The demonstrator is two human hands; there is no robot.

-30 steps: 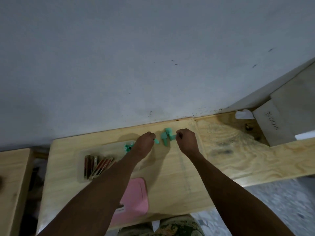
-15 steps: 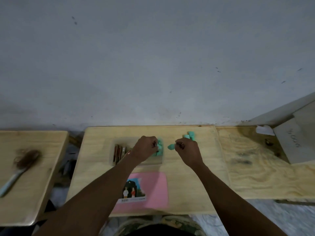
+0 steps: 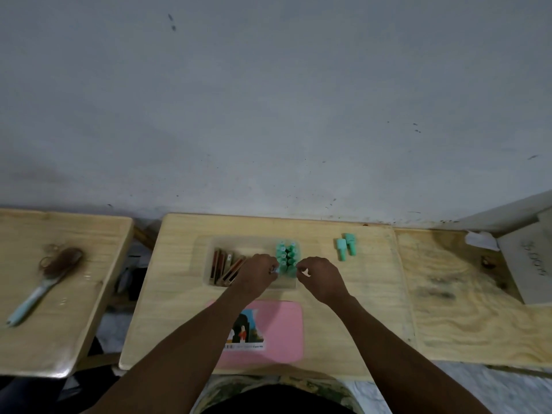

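Right hand [image 3: 321, 279] has slid over to the green caps [image 3: 286, 255] in the tray [image 3: 203, 264] toward the table's [image 3: 179, 294] far edge. Left hand [image 3: 257, 274] pinches one; right's curled, can't tell if it's gripping.

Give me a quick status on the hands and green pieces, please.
Left hand pinches nearest small teal plastic cap in clear shallow tray. Right hand curled beside it, grip unclear. Two loose teal caps right of tray; nothing blocking.
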